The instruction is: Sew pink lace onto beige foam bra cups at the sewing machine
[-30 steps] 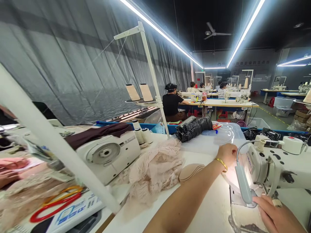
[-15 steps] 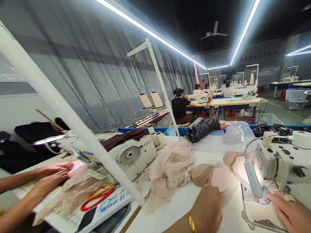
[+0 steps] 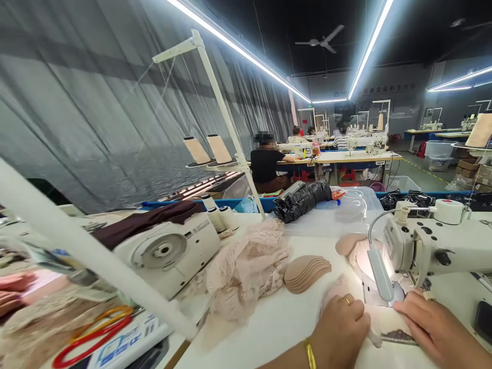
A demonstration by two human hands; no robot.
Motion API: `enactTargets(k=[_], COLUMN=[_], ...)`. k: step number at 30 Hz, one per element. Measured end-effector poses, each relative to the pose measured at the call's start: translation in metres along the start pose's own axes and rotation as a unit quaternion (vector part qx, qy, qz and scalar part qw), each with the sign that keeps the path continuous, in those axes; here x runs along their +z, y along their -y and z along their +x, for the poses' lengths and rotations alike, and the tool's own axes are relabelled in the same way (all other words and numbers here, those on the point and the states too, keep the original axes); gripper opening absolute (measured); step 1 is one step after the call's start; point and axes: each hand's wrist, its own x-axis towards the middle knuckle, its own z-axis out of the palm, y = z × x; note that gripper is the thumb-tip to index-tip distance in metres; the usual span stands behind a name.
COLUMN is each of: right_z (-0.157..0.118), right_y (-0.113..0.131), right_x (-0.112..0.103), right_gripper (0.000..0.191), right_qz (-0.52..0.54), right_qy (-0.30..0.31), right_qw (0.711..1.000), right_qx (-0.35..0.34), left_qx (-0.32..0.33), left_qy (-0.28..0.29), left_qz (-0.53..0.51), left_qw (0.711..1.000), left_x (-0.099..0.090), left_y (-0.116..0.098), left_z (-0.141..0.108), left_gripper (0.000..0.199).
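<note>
My left hand [image 3: 342, 325], with a ring and a gold bracelet, is closed on sheer blush fabric [image 3: 333, 293] left of the sewing machine's needle area. My right hand [image 3: 434, 325] lies at the right of the machine bed, thumb and fingertips drawn together beside the presser foot; whatever they pinch is hidden. A beige lace bra cup [image 3: 363, 259] lies behind the needle area, lit by a grey lamp [image 3: 380, 271] on a flexible neck. The white sewing machine [image 3: 457, 246] stands behind my right hand.
Stacked beige foam cups [image 3: 307, 274] and crumpled beige lace [image 3: 249, 261] lie to the left. A black plastic-wrapped bundle [image 3: 302, 200] rests on a clear bin lid [image 3: 353, 210]. A slanted white pole [image 3: 96, 261], scissors [image 3: 96, 333] and a neighbouring machine [image 3: 169, 251] stand left. Co-workers sit beyond.
The view has turned right. My left hand has moved with the blush fabric towards the needle area, closer to my right hand. The co-worker's arms at left have mostly left the view.
</note>
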Motion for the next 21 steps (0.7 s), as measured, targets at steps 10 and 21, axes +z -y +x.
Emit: enactTargets(k=[10,21], right_z=[0.016,0.015], right_y=[0.023,0.025], right_x=[-0.021,-0.022], right_gripper=[0.042,0.036], right_qz=[0.035,0.039], right_qy=[0.043,0.055], right_qw=[0.998,0.998], right_qx=[-0.032,-0.006], left_qx=[0.065,0.038], left_qy=[-0.036,-0.108], left_qz=[-0.058,-0.076], left_qw=[0.996,0.991], left_x=[0.003,0.001], left_y=[0.003,0.002], left_z=[0.030,0.033], left_gripper=[0.021,0.012])
